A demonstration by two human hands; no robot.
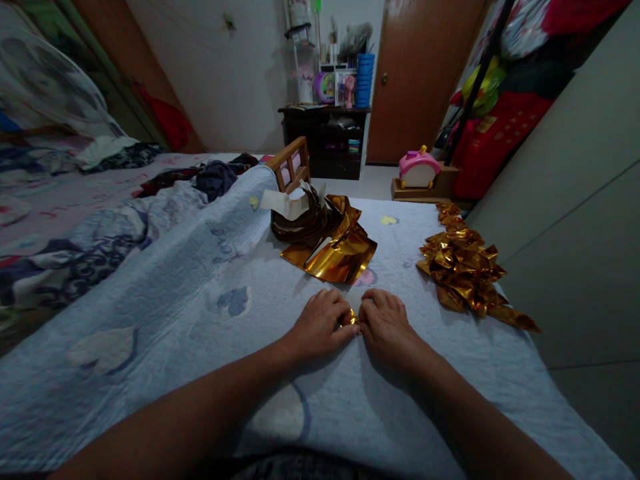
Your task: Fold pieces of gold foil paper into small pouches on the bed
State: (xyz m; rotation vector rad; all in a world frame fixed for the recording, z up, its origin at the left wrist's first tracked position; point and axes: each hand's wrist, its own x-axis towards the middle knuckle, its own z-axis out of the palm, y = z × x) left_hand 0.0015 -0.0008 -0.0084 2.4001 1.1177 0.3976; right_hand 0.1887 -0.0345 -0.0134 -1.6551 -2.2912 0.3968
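Both of my hands meet over the light blue bedspread (200, 373). Between them shows a small piece of gold foil paper (353, 319), mostly covered by my fingers. My left hand (324, 323) has its fingers curled on the foil's left side, the thumb pointing right. On the other side my right hand (386, 325) is closed with its fingertips at the foil's edge. Just beyond the hands lie loose gold foil sheets (343, 257), beside a curled stack of paper (305, 220). Folded gold foil pieces (465, 270) are heaped to the right.
A wooden bed rail (293, 163) stands behind the stack. Rumpled clothes and bedding (115, 233) cover the bed at left. A pale cabinet (575, 220) borders the right side. Farther back are a pink toy (419, 170), a dark shelf (325, 143) and a brown door (425, 80).
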